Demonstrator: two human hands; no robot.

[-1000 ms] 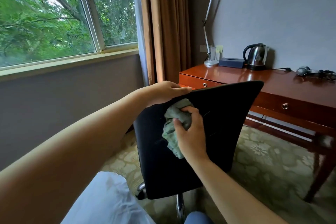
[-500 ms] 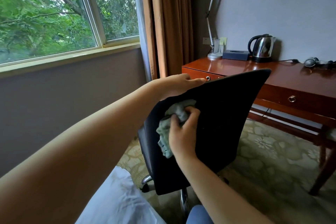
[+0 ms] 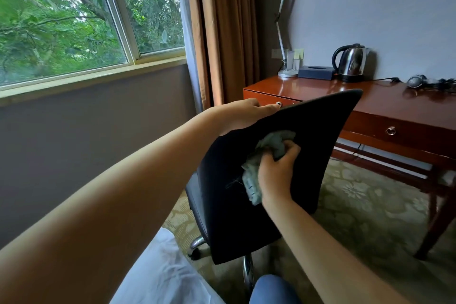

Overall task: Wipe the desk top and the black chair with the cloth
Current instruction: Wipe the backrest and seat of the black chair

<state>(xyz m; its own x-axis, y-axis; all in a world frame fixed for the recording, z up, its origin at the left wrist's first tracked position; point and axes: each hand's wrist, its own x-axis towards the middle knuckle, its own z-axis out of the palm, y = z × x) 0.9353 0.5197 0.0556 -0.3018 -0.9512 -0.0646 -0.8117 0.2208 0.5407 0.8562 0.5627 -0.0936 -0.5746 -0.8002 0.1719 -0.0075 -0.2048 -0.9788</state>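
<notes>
Black padded chair (image 3: 283, 180), turned with its backrest toward the person just before the glossy red-brown wooden desk (image 3: 385, 103), is the step in hand. The right hand (image 3: 276, 170) curls tight round the crumpled grey-green cloth (image 3: 266, 153), pressing it to the backrest, while the left hand (image 3: 244, 113) grips the top edge. Next, I judge, the cloth should sweep toward the unwiped lower back.

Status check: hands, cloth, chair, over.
Left hand grips top edge of black chair backrest. Right hand holds crumpled grey-green cloth against backrest. Nothing in the way.
</notes>
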